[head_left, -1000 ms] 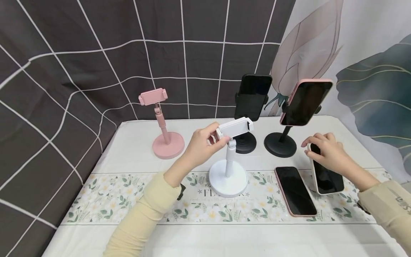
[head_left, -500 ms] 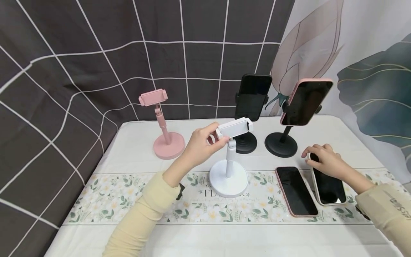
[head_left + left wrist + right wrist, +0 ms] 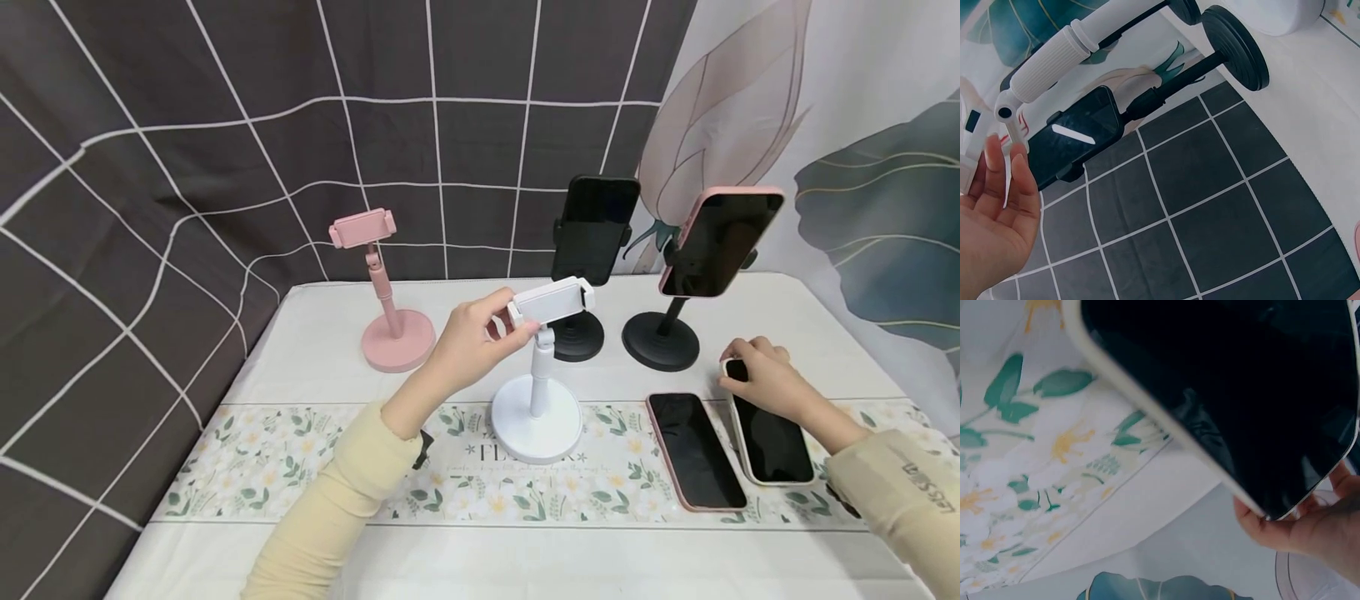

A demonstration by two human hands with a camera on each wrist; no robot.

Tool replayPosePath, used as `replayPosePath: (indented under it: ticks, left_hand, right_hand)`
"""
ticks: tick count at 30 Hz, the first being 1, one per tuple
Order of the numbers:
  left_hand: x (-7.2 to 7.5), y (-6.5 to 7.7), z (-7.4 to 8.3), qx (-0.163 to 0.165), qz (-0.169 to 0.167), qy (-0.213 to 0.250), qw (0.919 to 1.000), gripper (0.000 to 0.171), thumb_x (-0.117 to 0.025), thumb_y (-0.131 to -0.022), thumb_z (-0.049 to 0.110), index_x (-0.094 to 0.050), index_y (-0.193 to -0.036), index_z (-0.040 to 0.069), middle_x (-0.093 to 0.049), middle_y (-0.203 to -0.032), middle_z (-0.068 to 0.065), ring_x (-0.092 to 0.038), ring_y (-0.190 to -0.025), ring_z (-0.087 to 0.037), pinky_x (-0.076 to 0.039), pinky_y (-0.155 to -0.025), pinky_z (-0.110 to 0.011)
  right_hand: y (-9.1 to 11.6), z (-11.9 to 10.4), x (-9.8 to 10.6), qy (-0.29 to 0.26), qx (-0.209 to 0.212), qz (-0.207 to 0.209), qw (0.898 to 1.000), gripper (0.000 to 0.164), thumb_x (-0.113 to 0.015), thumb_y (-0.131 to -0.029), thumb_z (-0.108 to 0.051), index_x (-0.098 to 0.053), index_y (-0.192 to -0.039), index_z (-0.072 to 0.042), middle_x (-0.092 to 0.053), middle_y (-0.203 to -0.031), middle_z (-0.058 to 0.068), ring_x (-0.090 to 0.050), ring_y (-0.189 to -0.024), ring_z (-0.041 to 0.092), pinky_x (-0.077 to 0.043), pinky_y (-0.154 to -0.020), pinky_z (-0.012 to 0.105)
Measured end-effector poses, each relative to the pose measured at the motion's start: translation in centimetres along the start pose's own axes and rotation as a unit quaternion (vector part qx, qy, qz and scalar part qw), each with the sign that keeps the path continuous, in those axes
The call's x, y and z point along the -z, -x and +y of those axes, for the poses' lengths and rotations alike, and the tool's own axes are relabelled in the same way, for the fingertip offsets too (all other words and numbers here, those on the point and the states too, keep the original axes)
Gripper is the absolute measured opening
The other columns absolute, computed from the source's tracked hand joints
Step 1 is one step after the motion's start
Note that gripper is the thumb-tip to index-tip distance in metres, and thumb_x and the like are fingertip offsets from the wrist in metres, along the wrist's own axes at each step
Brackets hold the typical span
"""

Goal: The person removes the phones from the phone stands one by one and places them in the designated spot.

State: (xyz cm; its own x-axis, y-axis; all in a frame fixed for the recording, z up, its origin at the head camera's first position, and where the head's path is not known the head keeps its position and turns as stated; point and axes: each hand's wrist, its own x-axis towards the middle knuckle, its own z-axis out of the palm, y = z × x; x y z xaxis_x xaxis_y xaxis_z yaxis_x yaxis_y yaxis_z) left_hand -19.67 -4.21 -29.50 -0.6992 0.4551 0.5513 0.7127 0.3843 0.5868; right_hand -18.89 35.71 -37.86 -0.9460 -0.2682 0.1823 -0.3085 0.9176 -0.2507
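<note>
My left hand (image 3: pixel 476 335) pinches the left end of the white clamp (image 3: pixel 553 302) on top of a white phone stand (image 3: pixel 537 421), which stands upright on the table. In the left wrist view its fingers (image 3: pixel 997 181) are bent at the clamp beside the stand's joint. At the right, my right hand (image 3: pixel 768 382) grips the far end of a phone in a white case (image 3: pixel 774 446), screen up. In the right wrist view thumb and fingers hold that phone's corner end. Left of it lies a phone with a pink edge (image 3: pixel 696 450), screen up.
A pink phone stand (image 3: pixel 397 340) with nothing in its clamp is at the back left. Behind the white stand, a black stand holds a black phone (image 3: pixel 596 229); to its right, another black stand (image 3: pixel 660 340) bears a pink-edged phone (image 3: pixel 722 243). A dark grid cloth (image 3: pixel 480 142) hangs behind.
The near end of the white-cased phone has shifted towards the front, and my right fingers have closed around its far end. My left hand keeps its hold on the clamp.
</note>
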Motion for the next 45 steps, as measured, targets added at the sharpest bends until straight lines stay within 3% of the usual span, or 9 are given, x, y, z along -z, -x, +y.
replayPosePath:
  ticks: [4, 14, 23, 36, 45]
  left_hand:
    - [0.0, 0.1, 0.0, 0.005, 0.000, -0.004, 1.0000, 0.016, -0.060, -0.082, 0.024, -0.052, -0.079, 0.011, -0.059, -0.066, -0.004, -0.051, -0.059, -0.011, -0.048, -0.055, -0.026]
    - [-0.3, 0.2, 0.1, 0.003, -0.002, -0.013, 0.9999, 0.016, -0.061, -0.082, 0.025, -0.053, -0.081, 0.011, -0.059, -0.069, -0.005, -0.050, -0.061, -0.008, -0.048, -0.057, -0.024]
    - [-0.3, 0.1, 0.3, 0.006, 0.001, -0.002, 1.0000, 0.015, -0.062, -0.082, 0.024, -0.054, -0.084, 0.011, -0.059, -0.068, -0.004, -0.051, -0.062, -0.009, -0.052, -0.058, -0.035]
    - [-0.2, 0.4, -0.1, 0.008, 0.009, -0.003, 0.9999, 0.015, -0.062, -0.082, 0.024, -0.054, -0.084, 0.011, -0.059, -0.069, -0.005, -0.052, -0.063, -0.010, -0.051, -0.057, -0.030]
    - [-0.3, 0.3, 0.0, 0.004, 0.018, -0.003, 0.9998, 0.016, -0.062, -0.082, 0.024, -0.053, -0.082, 0.011, -0.059, -0.069, -0.005, -0.052, -0.062, -0.010, -0.049, -0.056, -0.025]
  right_hand:
    - [0.1, 0.0, -0.6, 0.004, -0.003, 0.025, 1.000, 0.026, -0.066, -0.070, -0.008, -0.057, -0.089, 0.007, -0.052, -0.079, 0.031, -0.042, -0.082, 0.044, -0.029, -0.068, 0.061]
    - [0.2, 0.3, -1.7, 0.009, 0.000, 0.042, 0.999, 0.028, -0.067, -0.066, -0.008, -0.055, -0.085, 0.010, -0.059, -0.074, 0.029, -0.053, -0.071, 0.043, -0.040, -0.062, 0.059]
    - [0.0, 0.1, -2.3, 0.001, -0.016, -0.007, 1.000, 0.026, -0.067, -0.069, -0.012, -0.056, -0.084, 0.007, -0.060, -0.081, 0.032, -0.053, -0.077, 0.047, -0.045, -0.064, 0.060]
    - [0.7, 0.0, -2.9, -0.004, -0.032, -0.068, 0.997, 0.024, -0.067, -0.071, -0.013, -0.055, -0.083, 0.004, -0.052, -0.076, 0.027, -0.049, -0.070, 0.038, -0.045, -0.057, 0.054]
    - [1.1, -0.2, -3.0, -0.002, -0.026, -0.064, 0.998, 0.024, -0.067, -0.071, -0.008, -0.053, -0.086, 0.004, -0.048, -0.080, 0.032, -0.048, -0.072, 0.042, -0.043, -0.059, 0.057]
